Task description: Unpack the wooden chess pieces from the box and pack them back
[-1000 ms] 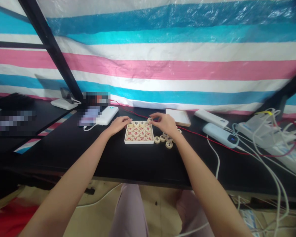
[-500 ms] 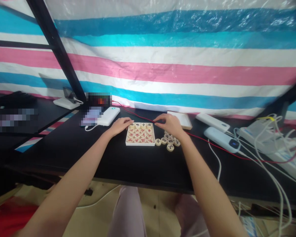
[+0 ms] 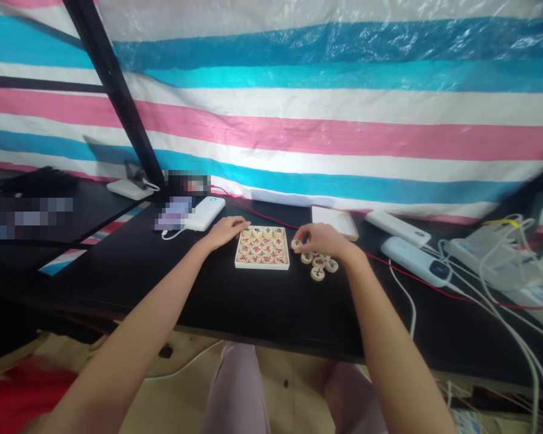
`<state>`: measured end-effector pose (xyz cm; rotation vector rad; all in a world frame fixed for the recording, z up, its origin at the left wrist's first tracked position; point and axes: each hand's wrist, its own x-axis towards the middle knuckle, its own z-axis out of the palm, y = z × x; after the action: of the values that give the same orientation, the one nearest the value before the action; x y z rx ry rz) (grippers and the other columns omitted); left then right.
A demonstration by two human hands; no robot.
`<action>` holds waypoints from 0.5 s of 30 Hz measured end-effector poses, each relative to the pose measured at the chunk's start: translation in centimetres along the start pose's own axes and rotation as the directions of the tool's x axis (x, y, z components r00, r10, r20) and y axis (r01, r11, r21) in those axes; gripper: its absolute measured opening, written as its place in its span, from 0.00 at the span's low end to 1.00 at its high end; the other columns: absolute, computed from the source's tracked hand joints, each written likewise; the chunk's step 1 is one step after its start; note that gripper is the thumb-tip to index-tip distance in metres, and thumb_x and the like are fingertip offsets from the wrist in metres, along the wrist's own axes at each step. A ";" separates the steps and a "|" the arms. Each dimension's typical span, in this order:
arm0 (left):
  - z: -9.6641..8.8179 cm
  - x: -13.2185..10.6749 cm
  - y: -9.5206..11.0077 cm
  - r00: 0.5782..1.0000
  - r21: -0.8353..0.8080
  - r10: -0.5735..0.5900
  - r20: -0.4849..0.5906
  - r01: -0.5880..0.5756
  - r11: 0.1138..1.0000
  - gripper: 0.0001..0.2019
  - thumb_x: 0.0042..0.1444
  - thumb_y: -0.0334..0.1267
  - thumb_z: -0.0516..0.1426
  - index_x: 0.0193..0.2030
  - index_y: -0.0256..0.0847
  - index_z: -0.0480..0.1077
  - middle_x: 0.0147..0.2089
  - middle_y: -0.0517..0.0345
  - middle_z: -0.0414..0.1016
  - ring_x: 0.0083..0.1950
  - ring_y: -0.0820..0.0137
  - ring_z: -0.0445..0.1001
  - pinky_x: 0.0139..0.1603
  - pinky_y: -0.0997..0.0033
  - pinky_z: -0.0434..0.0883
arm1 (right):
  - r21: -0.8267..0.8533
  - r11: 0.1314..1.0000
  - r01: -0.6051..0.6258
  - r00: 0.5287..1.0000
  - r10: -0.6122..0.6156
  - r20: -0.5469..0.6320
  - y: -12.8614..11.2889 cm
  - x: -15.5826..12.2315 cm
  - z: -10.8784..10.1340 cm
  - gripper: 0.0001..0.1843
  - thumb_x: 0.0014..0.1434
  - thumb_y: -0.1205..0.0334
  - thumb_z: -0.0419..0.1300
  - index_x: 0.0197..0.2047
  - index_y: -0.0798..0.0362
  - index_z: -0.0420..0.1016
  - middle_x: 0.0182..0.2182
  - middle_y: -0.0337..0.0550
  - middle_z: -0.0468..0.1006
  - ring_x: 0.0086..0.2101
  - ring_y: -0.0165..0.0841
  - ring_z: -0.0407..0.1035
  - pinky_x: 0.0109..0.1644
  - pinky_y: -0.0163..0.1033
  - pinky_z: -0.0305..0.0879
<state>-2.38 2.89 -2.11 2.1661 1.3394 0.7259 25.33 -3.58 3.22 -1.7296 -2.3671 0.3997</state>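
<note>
A shallow white box holds rows of round xiangqi pieces, black characters along the far row and red ones nearer me. My left hand is at the box's far left corner, fingers closed together against its edge. Just right of the box, my right hand pinches one xiangqi piece between thumb and fingers. Below that hand lies a loose cluster of pieces with black characters, partly hidden by it; one piece sits nearest me.
Behind my right hand lies a box lid. A white power bank and a phone are at left. On the right are a light blue power bank, another white one and tangled cables. A red cable crosses behind.
My right hand has moved from the box's far right corner down toward the loose pieces and now pinches one. My left hand stays at the box. The view has shifted slightly.
</note>
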 end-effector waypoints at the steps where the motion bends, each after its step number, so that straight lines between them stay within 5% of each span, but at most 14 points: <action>1: 0.0 0.0 0.0 1.000 -0.001 0.001 -0.001 -0.001 1.000 0.22 0.56 0.57 0.48 0.33 0.40 0.72 0.22 0.61 0.68 0.27 0.69 0.67 0.31 0.71 0.59 | 0.022 1.000 -0.002 0.997 0.004 -0.078 0.2 0.0 -0.1 0.11 0.47 0.54 0.64 0.35 0.48 0.76 0.33 0.36 0.78 0.34 0.34 0.70 0.36 0.37 0.58; 7: -0.1 -0.1 0.2 1.000 0.018 -0.001 0.007 0.001 1.000 0.22 0.56 0.56 0.48 0.33 0.40 0.72 0.23 0.61 0.69 0.27 0.69 0.68 0.30 0.71 0.58 | 0.094 0.973 0.210 0.895 -0.152 -0.419 -3.3 0.6 1.6 0.12 0.55 0.56 0.60 0.43 0.46 0.73 0.40 0.37 0.78 0.35 0.32 0.69 0.39 0.37 0.54; 15: 0.0 0.2 0.2 1.000 0.045 0.017 0.010 -0.017 0.999 0.22 0.57 0.55 0.47 0.32 0.40 0.71 0.21 0.61 0.69 0.27 0.68 0.68 0.31 0.71 0.59 | -0.131 0.952 0.277 0.861 -0.306 -0.405 -7.9 2.7 6.2 0.09 0.57 0.54 0.59 0.37 0.49 0.69 0.33 0.38 0.78 0.36 0.34 0.69 0.40 0.40 0.46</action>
<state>-2.16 2.95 -1.93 2.2160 1.3460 0.6978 15.50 -3.94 -0.15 -1.2807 -2.2776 -0.0991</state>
